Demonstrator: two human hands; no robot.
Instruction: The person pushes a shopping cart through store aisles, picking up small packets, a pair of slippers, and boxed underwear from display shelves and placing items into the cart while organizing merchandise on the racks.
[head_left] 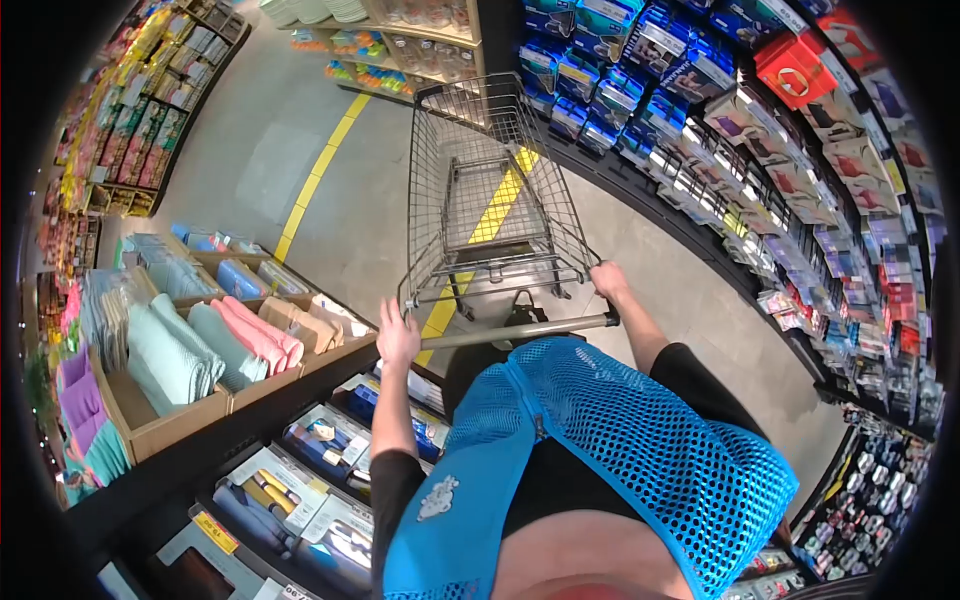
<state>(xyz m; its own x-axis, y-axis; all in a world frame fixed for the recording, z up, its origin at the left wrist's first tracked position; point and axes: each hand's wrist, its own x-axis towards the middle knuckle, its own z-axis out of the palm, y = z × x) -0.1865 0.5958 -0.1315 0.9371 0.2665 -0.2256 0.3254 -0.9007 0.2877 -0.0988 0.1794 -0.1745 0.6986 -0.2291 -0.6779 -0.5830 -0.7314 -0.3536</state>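
Observation:
A wire shopping cart (480, 190) stands in front of me, its basket bare mesh with the floor showing through. Its handlebar (520, 330) crosses just ahead of my body. My left hand (398, 338) is at the left end of the handlebar, closed on the cart's side frame, the fingertips partly hidden. On the other side, my right hand (608, 281) is wrapped round the right side frame, above the bar's end. Close by my left hand are wooden bins (240, 395) with rolled mint cloths (175, 350) and pink cloths (258, 335).
Blue packages (650, 60) and boxed garments (850, 160) fill a tall shelf along the right. A shelf of colourful goods (140, 110) stands at the far left, with another shelf (420, 45) beyond the cart. Yellow tape (310, 185) marks the grey floor (240, 130).

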